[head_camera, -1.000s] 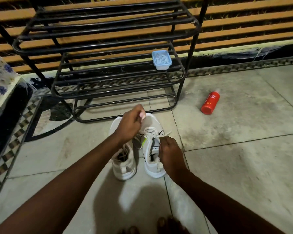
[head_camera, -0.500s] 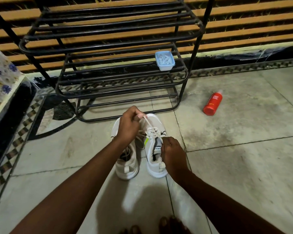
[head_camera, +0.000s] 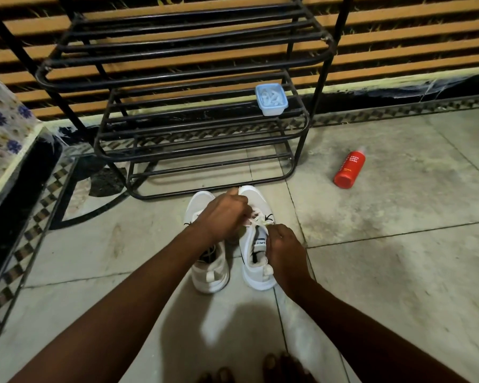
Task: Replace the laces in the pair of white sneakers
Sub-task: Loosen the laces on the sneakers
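Centre frame, on the floor (head_camera: 398,272), the right hand (head_camera: 284,250) is gripping a white sneaker (head_camera: 256,275) while the left hand (head_camera: 224,214) is pinching its lace (head_camera: 256,218). Steady, straight pulls should clear the eyelets. The second sneaker (head_camera: 205,275) is touching alongside, with the shoe rack (head_camera: 194,125) beyond.

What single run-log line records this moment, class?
focus: right sneaker | left hand: holds lace | right hand: grips its collar | left sneaker: beside it

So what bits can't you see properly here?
All in the head view:
The left hand covers the front eyelets of the laced sneaker, so how far the lace goes is hidden.
Fingertips of the right hand hide behind its own back.
The other sneaker lies partly under the left forearm.
The blue box contents are too small.
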The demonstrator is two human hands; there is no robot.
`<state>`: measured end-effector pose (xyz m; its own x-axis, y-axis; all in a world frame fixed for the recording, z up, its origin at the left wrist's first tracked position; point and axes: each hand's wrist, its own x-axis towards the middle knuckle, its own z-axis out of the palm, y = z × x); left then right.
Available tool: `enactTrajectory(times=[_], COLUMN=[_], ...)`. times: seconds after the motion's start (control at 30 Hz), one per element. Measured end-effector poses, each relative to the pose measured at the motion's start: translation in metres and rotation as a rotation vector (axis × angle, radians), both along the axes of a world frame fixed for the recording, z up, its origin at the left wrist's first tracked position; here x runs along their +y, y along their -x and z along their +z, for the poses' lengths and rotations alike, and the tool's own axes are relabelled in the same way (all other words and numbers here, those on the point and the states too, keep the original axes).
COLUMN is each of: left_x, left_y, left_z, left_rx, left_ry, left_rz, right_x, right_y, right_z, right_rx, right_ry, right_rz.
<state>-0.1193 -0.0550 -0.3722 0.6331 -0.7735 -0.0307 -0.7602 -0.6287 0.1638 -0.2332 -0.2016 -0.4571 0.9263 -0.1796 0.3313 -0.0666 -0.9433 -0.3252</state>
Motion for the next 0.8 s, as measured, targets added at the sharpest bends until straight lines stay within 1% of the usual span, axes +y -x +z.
enactTrajectory(times=[0.03, 0.13, 0.23, 0.3, 0.33, 0.43, 0.47, 0.53, 0.6, 0.7, 0.73, 0.8], left_x=[0.002, 0.007, -0.001, -0.005, -0.006, -0.006, -0.006, -0.007, -0.005, 0.004, 0.008, 0.014], left_y=[-0.001, -0.003, 0.007, 0.014, 0.016, 0.017, 0.017, 0.018, 0.018, 0.014, 0.014, 0.013], left_z=[-0.003, -0.009, -0.014, -0.016, -0.017, -0.016, -0.015, -0.012, -0.010, -0.012, -0.014, -0.016], left_rx=[0.022, 0.148, 0.145, 0.150, 0.144, 0.063, 0.050, 0.035, 0.024, 0.058, 0.085, 0.152], left_ry=[0.071, 0.348, 0.467, 0.526, 0.496, 0.230, 0.171, 0.113, 0.091, 0.103, 0.120, 0.226], left_rz=[0.048, 0.297, 0.429, 0.435, 0.412, 0.310, 0.292, 0.257, 0.243, 0.328, 0.353, 0.408], right_x=[0.000, 0.001, 0.001, 0.001, 0.001, 0.001, 0.001, 0.002, 0.001, -0.003, -0.003, -0.003], right_y=[0.000, -0.001, -0.002, -0.001, -0.001, 0.000, 0.000, 0.002, 0.002, 0.001, 0.002, 0.002], right_z=[0.001, 0.003, 0.004, 0.004, 0.005, 0.008, 0.009, 0.010, 0.011, 0.013, 0.014, 0.015], right_rx=[-0.001, 0.005, 0.011, 0.034, 0.048, 0.061, 0.059, 0.060, 0.066, 0.063, 0.068, 0.068], right_ry=[-0.003, 0.009, 0.034, 0.028, 0.020, -0.007, -0.013, -0.041, -0.103, -0.109, -0.105, -0.106], right_rz=[0.000, -0.001, 0.017, 0.009, 0.001, -0.008, -0.007, -0.008, -0.021, -0.034, -0.028, -0.014])
